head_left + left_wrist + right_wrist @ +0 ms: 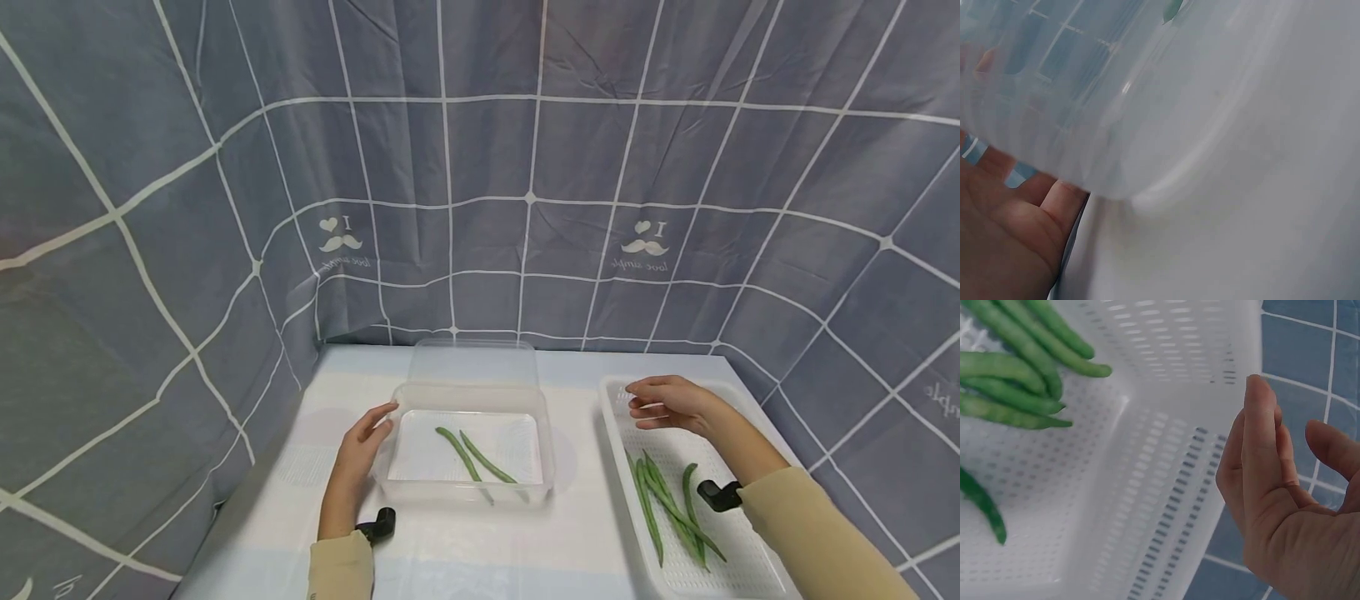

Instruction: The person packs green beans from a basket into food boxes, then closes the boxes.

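Note:
A clear plastic box [468,492] sits on the table with two green beans [480,458] in it. My left hand [363,446] rests against the box's left side, its fingers near the far left corner. In the left wrist view the fingers lie along the outside of the clear wall [1166,125], partly seen through it. To the right, a white perforated basket [626,500] contains several green beans [667,500], also visible in the right wrist view. My right hand [671,404] hovers over the basket's far end, fingers loosely bent, with nothing held.
A clear lid-like panel [472,362] extends behind the box. The white table [465,550] lies under everything. Grey curtains with white grid lines [487,167] hang at the back and on both sides.

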`<state>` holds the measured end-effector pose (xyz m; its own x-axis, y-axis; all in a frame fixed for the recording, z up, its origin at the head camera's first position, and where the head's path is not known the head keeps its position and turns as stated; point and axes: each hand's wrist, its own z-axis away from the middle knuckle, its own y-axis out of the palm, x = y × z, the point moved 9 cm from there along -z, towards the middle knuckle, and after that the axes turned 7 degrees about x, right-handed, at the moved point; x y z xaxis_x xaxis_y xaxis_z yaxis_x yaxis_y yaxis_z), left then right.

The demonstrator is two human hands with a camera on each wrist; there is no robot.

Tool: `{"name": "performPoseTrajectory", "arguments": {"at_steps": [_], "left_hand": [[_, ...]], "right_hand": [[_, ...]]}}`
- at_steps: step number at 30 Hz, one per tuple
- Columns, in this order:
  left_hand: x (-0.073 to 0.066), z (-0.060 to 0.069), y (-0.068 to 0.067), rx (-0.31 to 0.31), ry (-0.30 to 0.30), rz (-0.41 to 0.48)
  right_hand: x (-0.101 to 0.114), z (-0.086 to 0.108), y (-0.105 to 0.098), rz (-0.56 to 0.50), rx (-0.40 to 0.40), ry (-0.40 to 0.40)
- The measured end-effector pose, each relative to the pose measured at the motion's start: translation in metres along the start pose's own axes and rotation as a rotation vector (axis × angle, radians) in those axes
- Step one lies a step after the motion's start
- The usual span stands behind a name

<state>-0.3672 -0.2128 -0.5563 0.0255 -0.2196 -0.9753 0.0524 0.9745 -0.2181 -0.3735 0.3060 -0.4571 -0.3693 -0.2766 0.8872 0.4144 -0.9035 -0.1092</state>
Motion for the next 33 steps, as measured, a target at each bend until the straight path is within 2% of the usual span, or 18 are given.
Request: {"name": "performPoseTrajectory", "arguments": {"at_steps": [7,17,26,33], "left_hand": [[-0.001,0.000,0.000,0.001,0.005,0.007],[-0.002,0.000,0.002,0.000,0.010,0.008],[-0.004,0.002,0.002,0.008,-0.005,0.025],[-0.002,0.003,0.001,0.016,-0.014,0.025]], "right_hand": [[-0.029,0.018,-0.020,-0.016,-0.012,0.013],[-0.087,0.045,-0.039,-0.004,-0.062,0.108],[-0.110,0.055,-0.046,0.023,-0.104,0.152],[-0.119,0.058,-0.046,0.066,-0.105,0.170]]}}
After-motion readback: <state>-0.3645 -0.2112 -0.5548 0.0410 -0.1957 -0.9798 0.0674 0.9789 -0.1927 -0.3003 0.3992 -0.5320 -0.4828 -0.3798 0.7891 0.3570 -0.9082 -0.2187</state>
